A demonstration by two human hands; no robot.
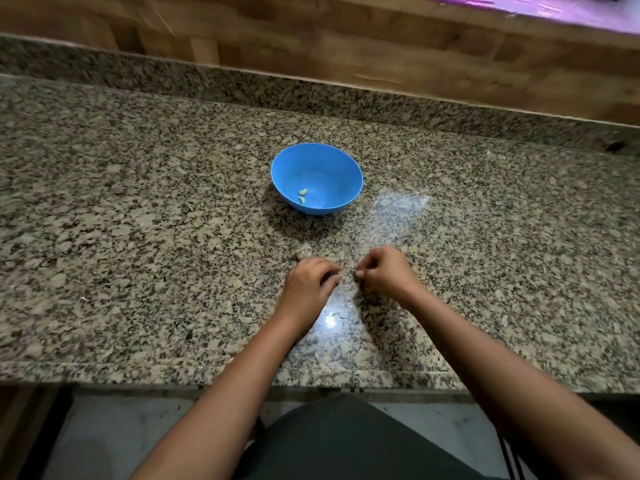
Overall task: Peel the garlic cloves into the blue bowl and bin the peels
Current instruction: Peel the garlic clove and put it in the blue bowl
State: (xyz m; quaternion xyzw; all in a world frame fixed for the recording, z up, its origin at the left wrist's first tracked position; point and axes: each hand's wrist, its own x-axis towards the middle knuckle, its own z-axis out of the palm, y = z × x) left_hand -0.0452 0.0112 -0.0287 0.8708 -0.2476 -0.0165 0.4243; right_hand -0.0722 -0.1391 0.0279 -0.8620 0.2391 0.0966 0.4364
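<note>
A blue bowl (317,168) stands on the granite counter (138,220), with two peeled garlic cloves (302,195) lying inside near its left wall. An unpeeled piece of garlic (303,252) rests on the counter just beyond my left hand (310,282). My left hand's fingers are curled around something small that is hidden from view. My right hand (384,271) is close beside it, fingertips pinched together on a tiny pale bit, likely a peel. Thin peel scraps (341,308) lie on the counter between my wrists.
A raised granite ledge (311,95) and a wooden wall (346,39) run along the back. The counter's front edge (207,375) is near my body. No bin is in view.
</note>
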